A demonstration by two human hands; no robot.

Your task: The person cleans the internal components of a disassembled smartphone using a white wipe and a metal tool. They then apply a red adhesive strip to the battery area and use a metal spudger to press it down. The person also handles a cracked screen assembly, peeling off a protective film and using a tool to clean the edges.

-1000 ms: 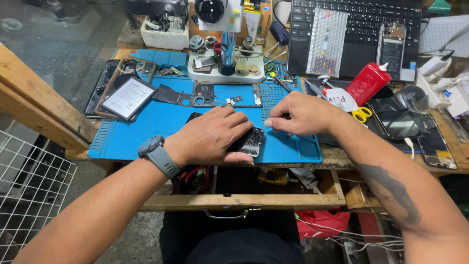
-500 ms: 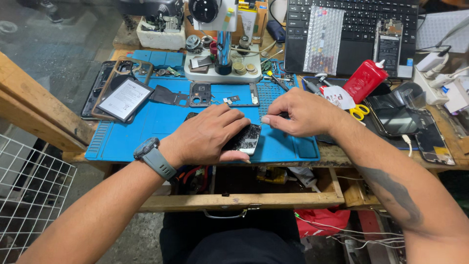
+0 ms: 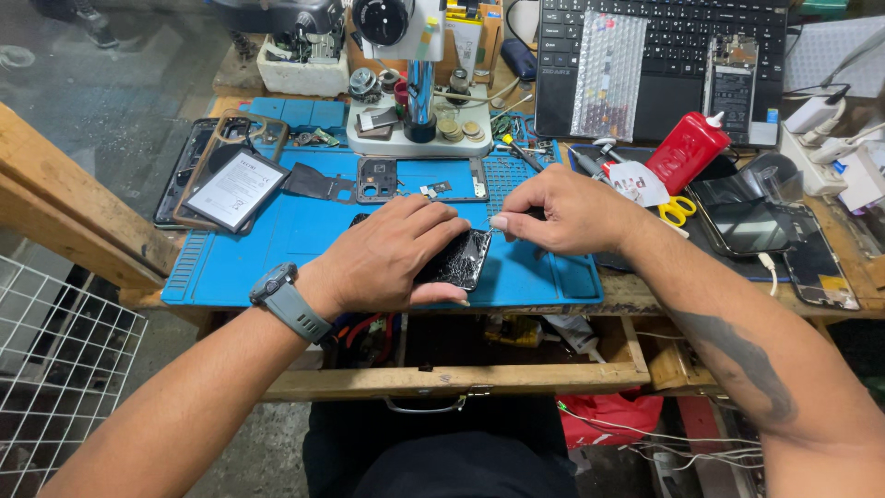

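A black phone with a cracked screen [image 3: 458, 261] lies on a blue work mat [image 3: 277, 249]. My left hand [image 3: 387, 255], with a grey watch on its wrist, lies flat over the phone and presses it down; most of the phone is hidden under it. My right hand [image 3: 562, 210] hovers at the phone's top right corner with fingers pinched together. What the fingertips pinch is too small to tell.
A phone battery [image 3: 235, 189] and dark frame parts [image 3: 378, 178] lie on the mat's far side. A microscope stand [image 3: 419, 88], a red bottle [image 3: 687, 150], yellow scissors [image 3: 678, 210], other phones [image 3: 747, 221] and a laptop keyboard [image 3: 664, 55] crowd the bench. An open drawer [image 3: 461, 373] sits below.
Both hands stay on the phone. My right hand has shifted slightly at the phone's corner, and the view has moved a little.
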